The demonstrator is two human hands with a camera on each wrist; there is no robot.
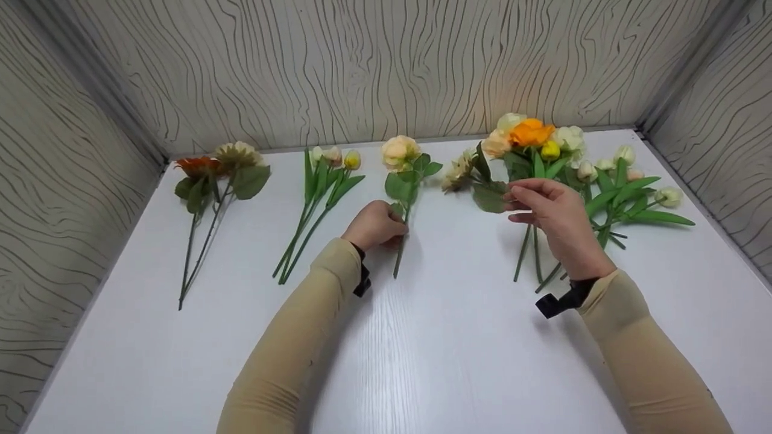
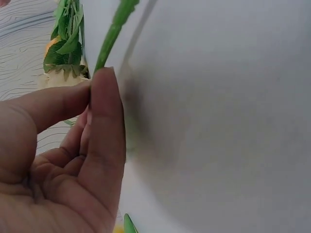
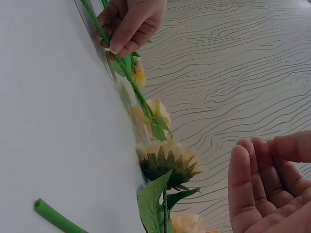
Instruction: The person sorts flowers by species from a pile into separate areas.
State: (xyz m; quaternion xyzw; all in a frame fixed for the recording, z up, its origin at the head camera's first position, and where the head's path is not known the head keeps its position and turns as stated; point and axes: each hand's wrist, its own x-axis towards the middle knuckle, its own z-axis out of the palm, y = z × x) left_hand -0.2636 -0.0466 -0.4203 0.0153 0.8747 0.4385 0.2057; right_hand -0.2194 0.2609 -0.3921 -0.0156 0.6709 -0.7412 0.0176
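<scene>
Pinched between thumb and fingers of my left hand (image 1: 377,224) is the green stem (image 2: 111,41) of a peach flower (image 1: 400,152), near the middle of the table. The flower lies with its bloom toward the back wall. My right hand (image 1: 558,220) is above the stems on the right, fingers loosely bent and holding nothing in the right wrist view. In the head view its fingertips overlap a leaf (image 1: 490,198) of a beige flower (image 1: 458,172). That beige bloom shows its green underside in the right wrist view.
Left of my left hand lie several tulips (image 1: 335,158); farther left are a red-orange flower (image 1: 198,166) and another beige flower (image 1: 238,155). An orange flower (image 1: 531,132) and white tulips (image 1: 668,196) lie in the right-hand group. Wood-patterned walls (image 1: 362,66) enclose the white table (image 1: 422,361).
</scene>
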